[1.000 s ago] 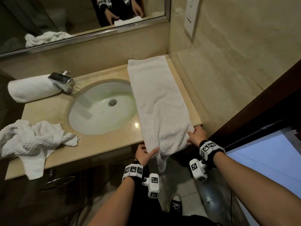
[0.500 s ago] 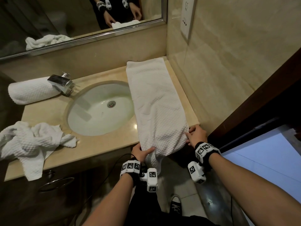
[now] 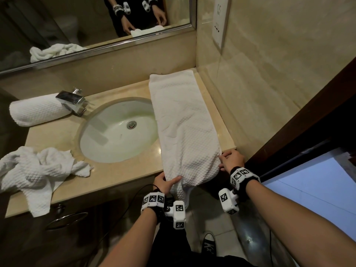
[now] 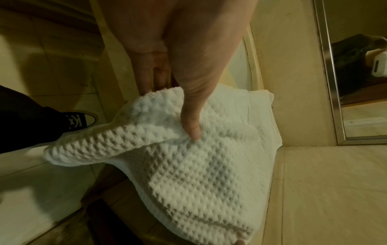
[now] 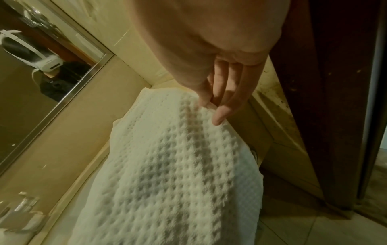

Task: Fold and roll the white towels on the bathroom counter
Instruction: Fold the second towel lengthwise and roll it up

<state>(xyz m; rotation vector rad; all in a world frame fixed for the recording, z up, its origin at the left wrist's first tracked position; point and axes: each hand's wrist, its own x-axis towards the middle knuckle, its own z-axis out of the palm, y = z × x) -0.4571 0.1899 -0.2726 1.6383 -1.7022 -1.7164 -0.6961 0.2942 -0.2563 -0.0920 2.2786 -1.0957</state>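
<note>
A long white waffle towel lies folded lengthwise on the counter to the right of the sink, its near end hanging over the front edge. My left hand pinches the hanging end's left side, thumb on top of the towel. My right hand pinches the towel's right edge at the counter's front corner; in the right wrist view the fingertips hold the edge of the towel. A rolled towel lies at the back left. A crumpled towel lies at the front left.
An oval sink with a chrome faucet fills the counter's middle. A mirror runs along the back and a tiled wall bounds the right side. A dark door frame stands near my right arm.
Both hands have stayed on the towel's near end. The left hand has gathered the hanging end a little higher and nearer the counter's edge; the view has shifted slightly.
</note>
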